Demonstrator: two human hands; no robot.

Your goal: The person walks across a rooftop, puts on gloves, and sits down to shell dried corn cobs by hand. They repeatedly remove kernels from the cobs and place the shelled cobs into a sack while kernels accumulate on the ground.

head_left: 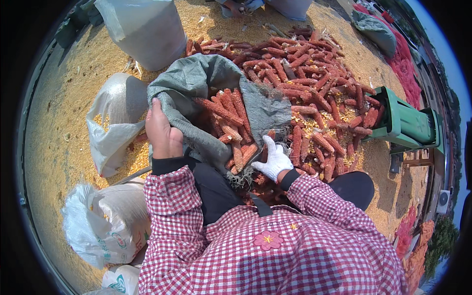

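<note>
A grey-green woven sack (179, 83) lies in front of me with its mouth open towards me and its edge frayed. Red corn cobs (228, 112), mostly bare of kernels, rest inside it. My bare left hand (163, 132) is closed on the left side of the sack's rim, thumb outside. In a white glove, my right hand (273, 160) is at the sack's lower right edge, with a corn cob (271, 133) between thumb and fingers; part of that cob is hidden. A large heap of cobs (314, 64) spreads beyond and right of the sack.
Yellow kernels (59, 128) cover the ground. White sacks (142, 29) stand at the far left, with further sacks (120, 211) at my left. A green plastic bin (410, 120) lies at the right against the heap. Another person's hands (236, 7) show at the top.
</note>
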